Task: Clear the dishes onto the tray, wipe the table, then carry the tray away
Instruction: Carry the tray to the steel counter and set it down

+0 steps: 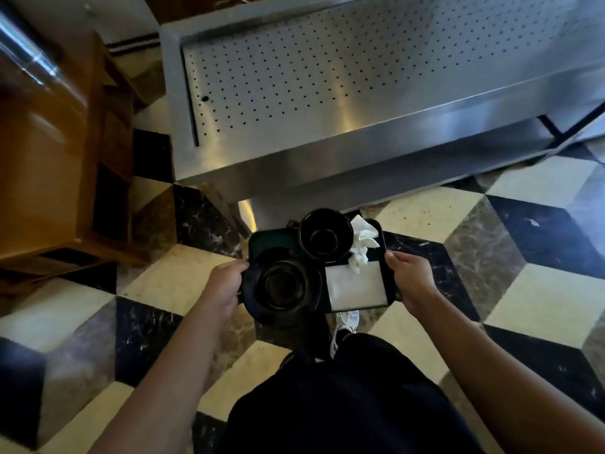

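Observation:
I hold a dark green tray (pixel 268 239) level in front of me, above the floor. My left hand (pixel 226 285) grips its left edge and my right hand (pixel 411 278) grips its right edge. On the tray sit a black plate with a bowl on it (pixel 281 286) at the near left, a black bowl (pixel 325 235) at the far middle, a flat white cloth (pixel 358 288) at the near right, and crumpled white tissue (pixel 363 239) at the far right.
A stainless steel counter with a perforated top (pixel 327 77) stands straight ahead, just beyond the tray. A wooden table or cabinet (pixel 59 152) is at the left. The floor is a cube-pattern of cream, grey and black tiles (pixel 540 257). My shoe (pixel 347 322) shows below the tray.

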Demonstrator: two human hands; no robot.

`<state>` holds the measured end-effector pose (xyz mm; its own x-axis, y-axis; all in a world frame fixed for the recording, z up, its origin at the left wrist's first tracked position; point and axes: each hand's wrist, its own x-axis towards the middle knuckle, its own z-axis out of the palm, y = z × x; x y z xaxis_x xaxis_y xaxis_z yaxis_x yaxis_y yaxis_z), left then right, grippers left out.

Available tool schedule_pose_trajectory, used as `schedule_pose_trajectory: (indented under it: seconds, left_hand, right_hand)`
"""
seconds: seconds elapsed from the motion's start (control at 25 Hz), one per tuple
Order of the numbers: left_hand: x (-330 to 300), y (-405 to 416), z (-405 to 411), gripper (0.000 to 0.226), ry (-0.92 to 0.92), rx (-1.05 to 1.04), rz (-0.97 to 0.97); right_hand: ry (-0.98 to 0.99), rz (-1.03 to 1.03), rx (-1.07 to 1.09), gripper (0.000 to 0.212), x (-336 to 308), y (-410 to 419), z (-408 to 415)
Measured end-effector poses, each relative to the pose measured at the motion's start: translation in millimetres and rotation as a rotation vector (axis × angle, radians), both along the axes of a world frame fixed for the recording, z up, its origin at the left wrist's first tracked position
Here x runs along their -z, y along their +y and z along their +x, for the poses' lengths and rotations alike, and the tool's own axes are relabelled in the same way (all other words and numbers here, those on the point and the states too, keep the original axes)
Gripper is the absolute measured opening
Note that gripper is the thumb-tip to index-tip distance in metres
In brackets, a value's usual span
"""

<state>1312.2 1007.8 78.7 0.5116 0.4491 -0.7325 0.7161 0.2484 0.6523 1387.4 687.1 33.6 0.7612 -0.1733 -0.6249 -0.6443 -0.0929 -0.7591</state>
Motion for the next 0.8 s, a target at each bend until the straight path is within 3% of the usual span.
schedule_pose_trajectory:
  seconds: [0.36,0.56,0.8]
  left_hand:
    - [-56,15,151,0.029,-0.052,-0.169,-0.009]
    - [-61,51,236,0.029,-0.071,-0.167,-0.023]
    - [-43,121,326,0.03,-0.061,-0.12,-0.102]
  right_hand:
    - [-0.075,0.025,-0.153,0.02,-32,27,192]
    - [-0.076,0.07,-0.149,0.025,-42,69,282]
    - [-0.1,0.013,-0.137,0.016,-44,135,370]
